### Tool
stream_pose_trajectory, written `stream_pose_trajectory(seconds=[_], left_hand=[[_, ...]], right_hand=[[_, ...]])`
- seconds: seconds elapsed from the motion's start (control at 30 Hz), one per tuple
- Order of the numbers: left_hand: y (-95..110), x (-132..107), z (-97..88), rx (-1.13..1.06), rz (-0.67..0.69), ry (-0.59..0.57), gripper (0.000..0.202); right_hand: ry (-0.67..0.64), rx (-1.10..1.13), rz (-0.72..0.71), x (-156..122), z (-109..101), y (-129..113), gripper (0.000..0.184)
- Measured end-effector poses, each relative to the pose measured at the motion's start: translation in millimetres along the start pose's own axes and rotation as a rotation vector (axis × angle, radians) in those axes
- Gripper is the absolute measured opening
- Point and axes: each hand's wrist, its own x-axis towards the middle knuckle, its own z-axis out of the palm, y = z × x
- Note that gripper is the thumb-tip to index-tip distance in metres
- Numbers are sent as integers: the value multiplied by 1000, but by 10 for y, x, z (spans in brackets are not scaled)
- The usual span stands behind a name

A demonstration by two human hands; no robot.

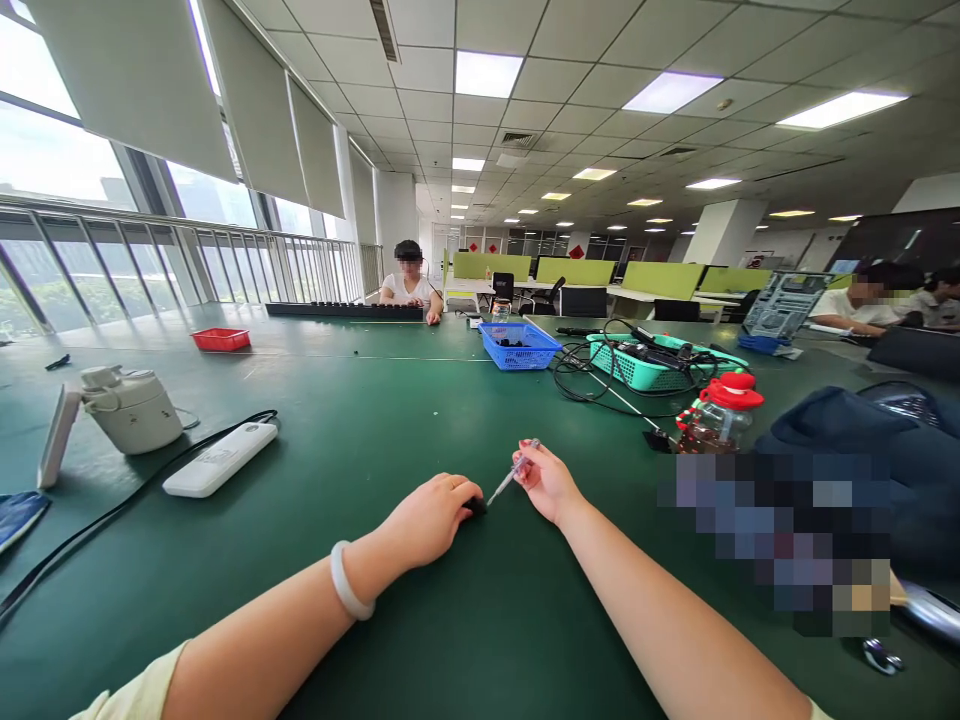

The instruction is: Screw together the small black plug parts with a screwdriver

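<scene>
In the middle of the green table point(465, 620), my left hand point(431, 518) is closed on a small black piece point(475, 506), most of it hidden under the fingers. My right hand point(546, 480) grips a slim screwdriver point(507, 484) with a pale, see-through handle. Its shaft slants down to the left, and the tip meets or nearly meets the right edge of the black piece; I cannot tell which. A white band circles my left wrist.
To the left lie a white power bank point(221, 460) with a black cable and a cream bottle point(133, 408). Farther off are a red tray point(220, 340), a blue basket point(519, 346) and a green basket point(637, 365) with cables. A red-lidded jar point(716, 415) stands right. A person point(409, 280) sits opposite.
</scene>
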Motion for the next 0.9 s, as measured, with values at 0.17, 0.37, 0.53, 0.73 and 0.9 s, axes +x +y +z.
stream_pose_trajectory(seconds=[0.17, 0.37, 0.53, 0.73, 0.9], left_hand=[[-111, -38, 88, -150, -108, 80, 49], [-182, -25, 104, -284, -201, 91, 58], [-157, -22, 81, -298, -237, 80, 57], [-133, -11, 49, -304, -305, 51, 55], [-139, -18, 42, -276, -313, 31, 48]], right_hand=[[37, 177, -11, -66, -63, -61, 39], [52, 109, -146, -208, 34, -176, 37], [-20, -36, -218, -332, 142, -196, 33], [-38, -127, -271, -370, 160, -183, 31], [-43, -149, -259, -384, 162, -170, 30]])
